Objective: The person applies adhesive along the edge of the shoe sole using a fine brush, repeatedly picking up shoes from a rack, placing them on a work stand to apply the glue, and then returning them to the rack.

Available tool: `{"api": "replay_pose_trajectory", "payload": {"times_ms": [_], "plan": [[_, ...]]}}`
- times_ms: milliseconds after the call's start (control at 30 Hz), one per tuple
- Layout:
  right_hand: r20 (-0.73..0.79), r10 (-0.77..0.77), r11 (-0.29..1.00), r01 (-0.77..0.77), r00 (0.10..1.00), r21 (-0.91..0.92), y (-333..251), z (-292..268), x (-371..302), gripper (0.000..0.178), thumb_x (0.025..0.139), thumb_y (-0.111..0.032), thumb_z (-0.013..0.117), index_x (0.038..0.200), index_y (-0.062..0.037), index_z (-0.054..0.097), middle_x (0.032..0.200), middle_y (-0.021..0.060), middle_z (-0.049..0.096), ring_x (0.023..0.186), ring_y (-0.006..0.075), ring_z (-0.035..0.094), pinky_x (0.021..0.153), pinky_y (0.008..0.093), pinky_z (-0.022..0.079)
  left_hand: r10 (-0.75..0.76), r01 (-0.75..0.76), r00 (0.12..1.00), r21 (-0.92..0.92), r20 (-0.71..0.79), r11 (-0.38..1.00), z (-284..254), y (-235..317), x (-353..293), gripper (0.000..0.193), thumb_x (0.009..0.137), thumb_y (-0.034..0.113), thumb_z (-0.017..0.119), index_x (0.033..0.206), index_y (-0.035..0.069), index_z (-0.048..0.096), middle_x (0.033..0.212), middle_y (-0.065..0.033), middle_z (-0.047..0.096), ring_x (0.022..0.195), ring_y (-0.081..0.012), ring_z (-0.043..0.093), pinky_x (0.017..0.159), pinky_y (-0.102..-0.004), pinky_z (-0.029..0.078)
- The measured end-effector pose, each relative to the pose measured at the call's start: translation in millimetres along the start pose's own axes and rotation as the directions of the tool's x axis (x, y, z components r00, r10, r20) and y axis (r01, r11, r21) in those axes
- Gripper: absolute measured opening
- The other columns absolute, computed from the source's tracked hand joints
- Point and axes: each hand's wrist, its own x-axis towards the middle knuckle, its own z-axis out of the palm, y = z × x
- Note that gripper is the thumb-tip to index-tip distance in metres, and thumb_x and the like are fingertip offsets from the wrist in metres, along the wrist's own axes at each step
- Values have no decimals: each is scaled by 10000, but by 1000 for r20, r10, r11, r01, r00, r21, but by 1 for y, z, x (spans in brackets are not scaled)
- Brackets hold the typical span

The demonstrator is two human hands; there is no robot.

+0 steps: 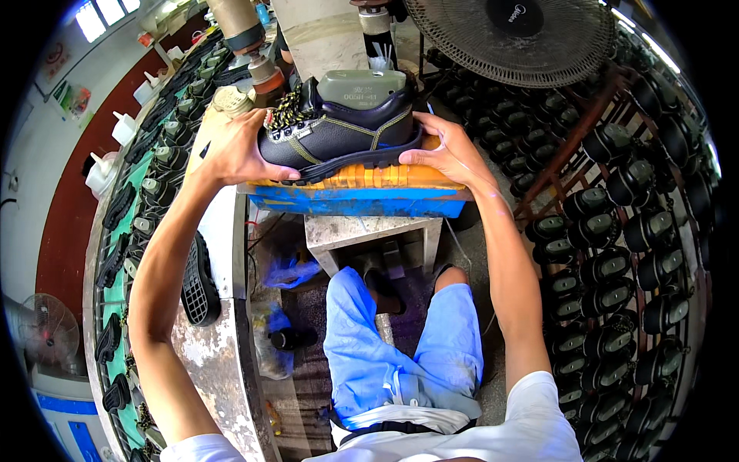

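Between both hands is a black leather work shoe (339, 135) with yellow-black laces, yellow stitching and a green last (362, 88) standing out of its opening. Its toe points left and its black sole faces down, just over an orange pad on a blue base (362, 202). My left hand (250, 150) grips the toe end, thumb along the sole edge. At the heel, my right hand (446, 146) is closed round the back, thumb on the sole. The far-side fingers of both hands are hidden.
Machine cylinders (239, 27) stand behind the shoe. A loose black sole (200, 285) lies on the worn bench at left, beside a green conveyor (115, 285) carrying soles and shoes. A large fan (516, 38) is at upper right; racks of lasted shoes (608, 269) fill the right.
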Motion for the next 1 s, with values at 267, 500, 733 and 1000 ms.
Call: {"api": "replay_pose_trajectory", "payload": {"times_ms": [267,500,733,1000], "plan": [[9,0,1000,0,1000,13,15,0,10,778,756,-150,945,1417,49,586,1321,158,707,1212,200,645,1079,328,485,76,-78,994,-13,-72,997,22,-14,14,1259,507,838,859,1314,-88,579,1205,-293,674,1139,-435,670,1045,-463,523],[22,16,998,-14,1000,-63,12,-2,14,747,794,-147,911,1424,66,570,1341,183,694,1247,217,639,1113,338,460,113,-17,993,-904,35,428,32,-74,-27,868,879,107,830,1614,21,377,1513,-168,566,1363,-249,558,1216,-390,409],[17,44,991,-41,999,-126,10,-3,14,707,799,-159,902,1398,51,590,1306,173,709,1219,210,654,1108,344,470,121,-20,991,-840,55,542,32,-77,-18,929,799,49,858,1600,-10,391,1432,-141,644,1285,-208,613,1159,-360,467],[45,42,996,-39,998,-75,10,-1,16,728,804,-171,907,1414,52,580,1336,172,692,1228,208,637,1119,327,447,145,-134,986,-122,88,983,3,-65,-17,944,777,370,884,1544,-5,480,1170,-259,730,1105,-343,728,1007,-447,552]]}}
